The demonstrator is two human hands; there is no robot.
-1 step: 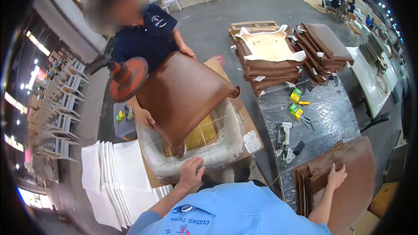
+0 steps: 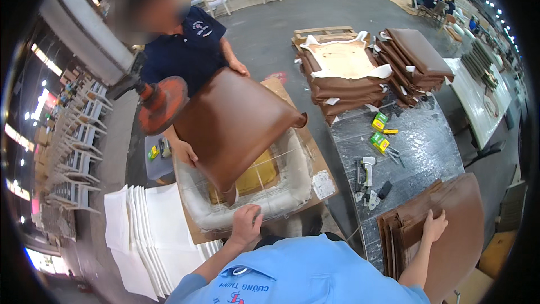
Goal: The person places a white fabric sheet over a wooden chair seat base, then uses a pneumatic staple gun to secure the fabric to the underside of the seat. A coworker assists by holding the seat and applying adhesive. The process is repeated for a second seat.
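My left hand (image 2: 246,226) rests at the near rim of a white padded frame (image 2: 292,191), its fingers loosely bent and apart with nothing in them. At the right, my right hand (image 2: 434,226) lies on a stack of brown leather-like sheets (image 2: 464,214), fingers spread over the top one. A co-worker across from me holds a brown upholstered seat cushion (image 2: 236,124) tilted over the frame, one hand (image 2: 183,153) at its near left side, the other (image 2: 238,66) at its far edge. Inside the frame, under crossed strings, a yellowish pad (image 2: 259,175) shows.
A round red press plate (image 2: 163,105) hangs left of the cushion. White sheets (image 2: 160,208) are stacked at the lower left. On the dark table (image 2: 427,135) stand piled brown cushions (image 2: 343,87), small green-yellow boxes (image 2: 379,143) and a staple gun (image 2: 367,173).
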